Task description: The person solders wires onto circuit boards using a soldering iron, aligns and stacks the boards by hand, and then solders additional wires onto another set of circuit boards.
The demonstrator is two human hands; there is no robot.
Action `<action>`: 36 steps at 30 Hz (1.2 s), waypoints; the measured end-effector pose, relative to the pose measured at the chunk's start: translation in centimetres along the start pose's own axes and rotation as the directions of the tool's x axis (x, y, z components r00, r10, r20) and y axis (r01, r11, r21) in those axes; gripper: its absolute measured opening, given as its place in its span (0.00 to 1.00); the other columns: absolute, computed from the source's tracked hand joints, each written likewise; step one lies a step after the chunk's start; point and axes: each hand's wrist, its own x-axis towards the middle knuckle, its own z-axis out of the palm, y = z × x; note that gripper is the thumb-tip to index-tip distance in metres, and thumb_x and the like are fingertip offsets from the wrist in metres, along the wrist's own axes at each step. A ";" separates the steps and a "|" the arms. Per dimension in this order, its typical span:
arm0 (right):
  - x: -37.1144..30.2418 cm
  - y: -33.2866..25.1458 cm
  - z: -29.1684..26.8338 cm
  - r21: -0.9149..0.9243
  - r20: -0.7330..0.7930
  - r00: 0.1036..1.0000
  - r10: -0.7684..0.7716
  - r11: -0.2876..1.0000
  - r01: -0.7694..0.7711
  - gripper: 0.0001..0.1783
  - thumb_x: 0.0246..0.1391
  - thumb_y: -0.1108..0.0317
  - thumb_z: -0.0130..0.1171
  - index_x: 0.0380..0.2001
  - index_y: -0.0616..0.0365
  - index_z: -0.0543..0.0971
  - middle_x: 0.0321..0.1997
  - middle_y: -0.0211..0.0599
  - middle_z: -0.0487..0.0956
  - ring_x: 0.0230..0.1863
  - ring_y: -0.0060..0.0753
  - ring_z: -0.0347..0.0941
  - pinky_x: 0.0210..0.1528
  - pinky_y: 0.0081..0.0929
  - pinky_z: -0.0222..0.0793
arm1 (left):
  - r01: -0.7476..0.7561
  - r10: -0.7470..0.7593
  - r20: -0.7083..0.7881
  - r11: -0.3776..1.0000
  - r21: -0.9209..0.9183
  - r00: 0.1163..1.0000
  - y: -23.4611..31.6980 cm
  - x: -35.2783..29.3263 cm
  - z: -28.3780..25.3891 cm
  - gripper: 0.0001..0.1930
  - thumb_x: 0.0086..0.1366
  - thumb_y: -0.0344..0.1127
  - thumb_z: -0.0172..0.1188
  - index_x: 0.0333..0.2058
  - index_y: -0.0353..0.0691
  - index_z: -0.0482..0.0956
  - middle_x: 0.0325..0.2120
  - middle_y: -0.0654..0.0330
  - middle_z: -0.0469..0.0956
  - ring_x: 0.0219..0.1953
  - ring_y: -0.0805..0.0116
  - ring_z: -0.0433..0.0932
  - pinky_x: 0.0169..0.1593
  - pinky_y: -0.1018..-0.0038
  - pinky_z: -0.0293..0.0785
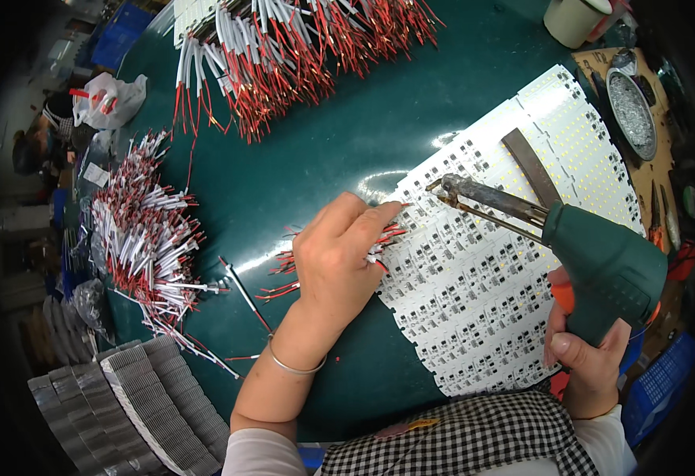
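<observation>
My left hand (335,250) is closed around a small bunch of red-and-white wires (393,232), whose ends stick out on both sides of the fist. Its fingertips are at the left edge of a white circuit board panel (474,333), which carries rows of small black parts and yellow dots. In my right hand (589,361) is the handle of a green soldering gun (611,255). The gun points up and left, and its tip hangs over the panel's upper left part, close to my left fingers. Whether the tip touches the panel, I cannot tell.
A dark flat metal strip (531,168) lies on the panel. Heaps of red-and-white wires (145,230) cover the left side, with more wires (284,63) at the far edge. An oval dish (631,115), a cup (574,22), and stacked grey ridged pieces (157,397) stand around.
</observation>
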 end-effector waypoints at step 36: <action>0.8 0.7 0.7 -0.080 0.081 0.995 -0.063 0.994 0.069 0.32 0.48 0.80 0.65 0.58 0.72 0.70 0.46 0.43 0.78 0.32 0.24 0.71 0.34 0.22 0.68 | -0.087 0.080 0.072 0.991 0.101 0.994 0.1 -0.3 0.3 0.24 0.36 0.19 0.65 0.39 0.39 0.81 0.24 0.60 0.68 0.21 0.65 0.73 0.21 0.69 0.69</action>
